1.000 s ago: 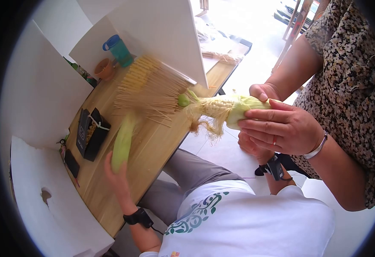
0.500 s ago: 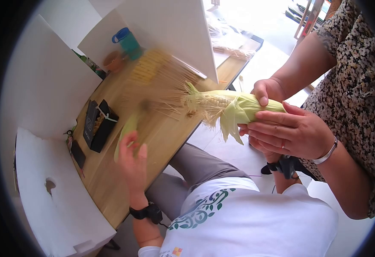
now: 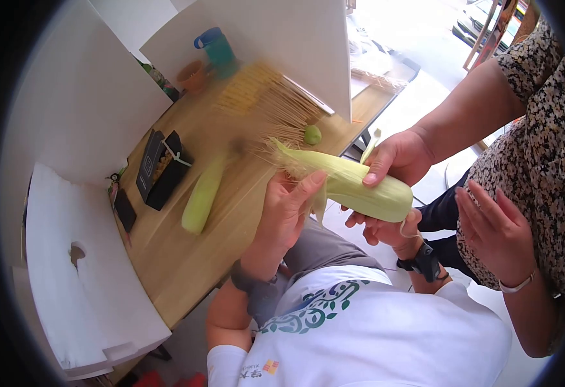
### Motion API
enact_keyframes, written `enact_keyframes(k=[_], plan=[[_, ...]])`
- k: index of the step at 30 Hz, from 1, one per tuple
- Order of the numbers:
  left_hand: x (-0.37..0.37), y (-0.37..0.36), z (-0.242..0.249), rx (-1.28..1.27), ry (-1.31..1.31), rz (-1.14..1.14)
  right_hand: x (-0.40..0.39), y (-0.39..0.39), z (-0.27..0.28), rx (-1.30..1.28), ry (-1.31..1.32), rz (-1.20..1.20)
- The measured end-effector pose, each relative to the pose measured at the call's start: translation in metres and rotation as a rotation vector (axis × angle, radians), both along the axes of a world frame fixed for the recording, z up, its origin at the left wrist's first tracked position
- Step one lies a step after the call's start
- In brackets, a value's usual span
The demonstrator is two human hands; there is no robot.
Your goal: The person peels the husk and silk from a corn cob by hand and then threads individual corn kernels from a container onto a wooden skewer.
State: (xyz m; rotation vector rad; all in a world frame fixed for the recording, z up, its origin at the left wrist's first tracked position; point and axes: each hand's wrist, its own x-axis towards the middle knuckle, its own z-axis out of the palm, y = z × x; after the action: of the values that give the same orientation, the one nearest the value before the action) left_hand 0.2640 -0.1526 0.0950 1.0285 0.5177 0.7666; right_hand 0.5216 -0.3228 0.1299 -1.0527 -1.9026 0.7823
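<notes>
A corn cob in its green husk is held in the air over the table's edge. My left hand grips the husk near its silky tip. My right hand supports the thick end from below. Another person in a flowered top has one hand on top of the cob, while their other hand hangs open beside it. A second husked cob lies on the wooden table, apart from both of my hands.
A heap of thin wooden skewers covers the far part of the table, with a small green stub beside it. Black boxes, an orange bowl and a teal cup stand along white foam boards.
My left hand let go of the cob on the table and rose to grip the held cob's husk. The other person took one hand off the cob. The view shifted.
</notes>
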Motion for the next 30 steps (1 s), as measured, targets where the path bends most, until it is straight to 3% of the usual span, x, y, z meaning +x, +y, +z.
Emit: enact_keyframes(k=[1, 2, 4, 6, 8, 10, 11, 14, 22, 24, 28, 30], plan=[[-0.003, -0.001, 0.0, 0.024, 0.001, 0.089, -0.009, 0.009, -0.03, -0.322, 0.771, 0.246], [-0.011, -0.001, 0.0, 0.019, 0.009, 0.105, -0.025, 0.025, -0.05, -0.448, 1.078, 0.421], [-0.04, 0.001, 0.005, -0.04, -0.036, 0.17, -0.059, 0.056, -0.072, -0.599, 1.306, 0.676], [-0.066, 0.001, 0.014, -0.01, -0.002, 0.251, -0.095, 0.08, -0.096, -0.671, 1.307, 0.712], [-0.089, 0.001, 0.017, 0.236, 0.187, 0.265, -0.125, 0.098, -0.104, -0.676, 1.192, 0.676], [-0.103, -0.01, 0.026, 0.243, 0.237, 0.289, -0.146, 0.116, -0.107, -0.592, 0.883, 0.551], [-0.106, -0.015, 0.028, 0.287, 0.282, 0.318, -0.156, 0.123, -0.107, -0.471, 0.573, 0.403], [-0.114, -0.028, 0.032, 0.315, 0.299, 0.434, -0.186, 0.127, -0.085, -0.646, 0.589, 0.417], [-0.132, -0.029, 0.02, 0.442, 0.4, 0.637, -0.216, 0.138, -0.09, -0.514, 0.586, 0.367], [-0.129, -0.029, 0.018, 0.234, 0.32, 0.628, -0.212, 0.14, -0.094, -0.563, 0.544, 0.322], [-0.121, -0.026, 0.019, 0.171, 0.306, 0.671, -0.217, 0.142, -0.101, -0.491, 0.673, 0.343], [-0.12, -0.024, 0.016, 0.124, 0.218, 0.635, -0.216, 0.141, -0.097, -0.609, 0.821, 0.341]])
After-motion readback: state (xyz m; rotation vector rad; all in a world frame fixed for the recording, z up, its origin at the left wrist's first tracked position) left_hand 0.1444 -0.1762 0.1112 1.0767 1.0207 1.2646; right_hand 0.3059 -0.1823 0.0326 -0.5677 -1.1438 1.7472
